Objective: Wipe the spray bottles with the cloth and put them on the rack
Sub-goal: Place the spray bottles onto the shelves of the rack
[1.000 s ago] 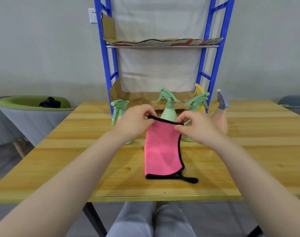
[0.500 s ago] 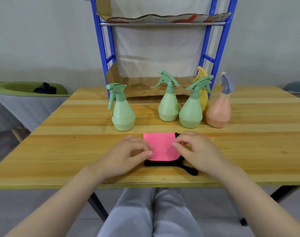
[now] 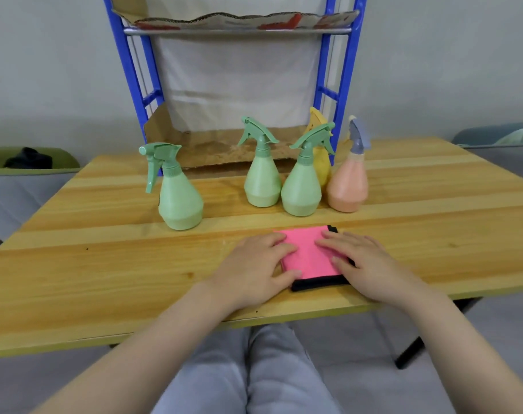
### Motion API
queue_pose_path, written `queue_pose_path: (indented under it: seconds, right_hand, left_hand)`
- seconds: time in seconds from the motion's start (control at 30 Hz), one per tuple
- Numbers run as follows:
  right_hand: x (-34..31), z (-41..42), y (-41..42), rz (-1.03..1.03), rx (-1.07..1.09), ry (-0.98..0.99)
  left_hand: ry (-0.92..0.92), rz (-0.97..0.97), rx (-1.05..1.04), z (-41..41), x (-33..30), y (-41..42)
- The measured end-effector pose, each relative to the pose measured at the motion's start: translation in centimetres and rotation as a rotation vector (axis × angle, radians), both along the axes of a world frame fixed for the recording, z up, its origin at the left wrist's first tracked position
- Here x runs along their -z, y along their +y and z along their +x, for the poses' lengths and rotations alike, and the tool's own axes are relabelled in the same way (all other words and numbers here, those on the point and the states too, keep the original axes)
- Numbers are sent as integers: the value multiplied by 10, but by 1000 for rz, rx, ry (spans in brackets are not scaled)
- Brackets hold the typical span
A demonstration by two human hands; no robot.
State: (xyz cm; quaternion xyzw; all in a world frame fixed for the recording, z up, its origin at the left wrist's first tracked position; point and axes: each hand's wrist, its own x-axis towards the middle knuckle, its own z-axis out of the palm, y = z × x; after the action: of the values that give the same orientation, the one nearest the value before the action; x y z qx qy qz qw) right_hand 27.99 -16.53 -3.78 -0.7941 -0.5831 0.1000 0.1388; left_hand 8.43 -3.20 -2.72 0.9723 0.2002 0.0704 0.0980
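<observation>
A folded pink cloth [image 3: 309,253] with black edging lies flat near the table's front edge. My left hand [image 3: 254,270] rests flat on its left side and my right hand [image 3: 363,264] on its right side, fingers spread, pressing it down. Behind the cloth stand three green spray bottles: one to the left [image 3: 179,198], one in the middle [image 3: 261,177], one just right of it [image 3: 302,186]. A peach bottle [image 3: 348,186] with a grey nozzle stands at the right, and a yellow bottle [image 3: 320,156] is partly hidden behind the green one. The blue rack [image 3: 135,73] rises at the back.
The wooden table [image 3: 105,264] stretches wide on both sides. Cardboard lines the rack's lower shelf [image 3: 212,150] and upper shelf [image 3: 239,19]. A green-rimmed bin [image 3: 30,165] sits at the far left, and a grey seat [image 3: 499,138] at the far right.
The cloth was held up by both hands, then laid down and folded smaller. Both hands now lie flat on it.
</observation>
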Motion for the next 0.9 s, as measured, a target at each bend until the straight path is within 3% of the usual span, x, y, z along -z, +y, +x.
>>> queue_pose_path:
  seconds: [0.2,0.4,0.6,0.9]
  right_hand:
    - [-2,46,-50,13,176,32]
    - [-9,45,-51,69,209,29]
    - [-28,13,-16,287,137,112]
    - [-41,-73,103,329,-62,325]
  left_hand:
    - [-61,47,106,55,9,-37]
    - [-85,33,92,65,11,-38]
    - [-164,-24,-46,28,10,-7]
    - [-246,-59,-293,-73,12,53]
